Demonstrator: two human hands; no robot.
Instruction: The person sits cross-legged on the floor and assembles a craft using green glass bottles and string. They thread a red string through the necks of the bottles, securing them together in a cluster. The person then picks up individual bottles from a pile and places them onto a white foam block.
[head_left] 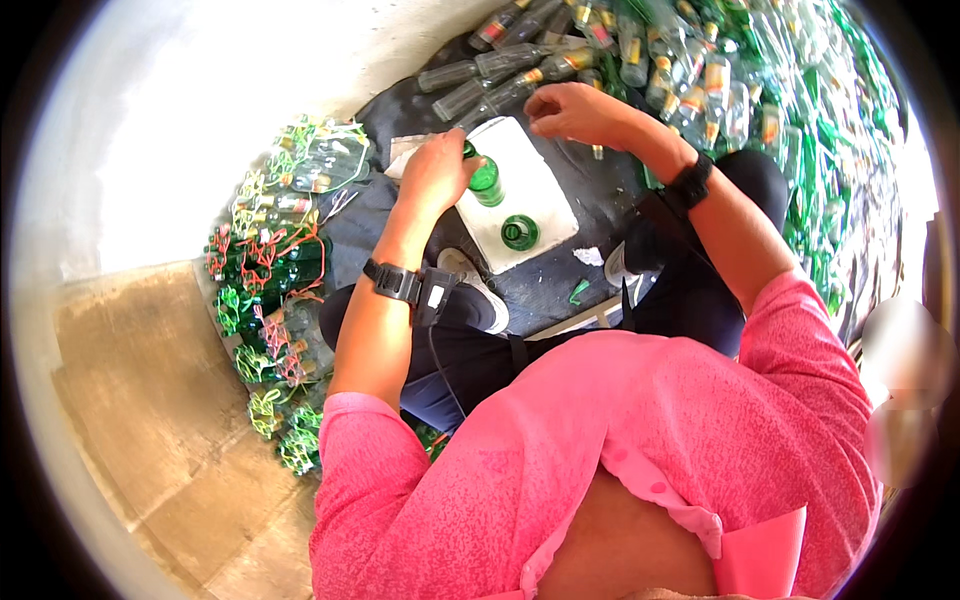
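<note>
My left hand (437, 176) is closed round the neck of a green glass bottle (487, 184), which stands on a white board (540, 188) between my knees. Close by on the same board is a second green bottle (520, 232), upright, its mouth facing up. My right hand (578, 112) hovers past the board's far right corner, near the loose clear bottles. Its fingers are loosely bent and apart, and nothing shows in them.
Loose clear bottles (506, 60) lie at the far side, and a large heap of green bottles (815, 130) fills the right. Bottles bundled with coloured ties (270, 250) line the left. Beneath is a black sheet (600, 195) with a white scrap (588, 257).
</note>
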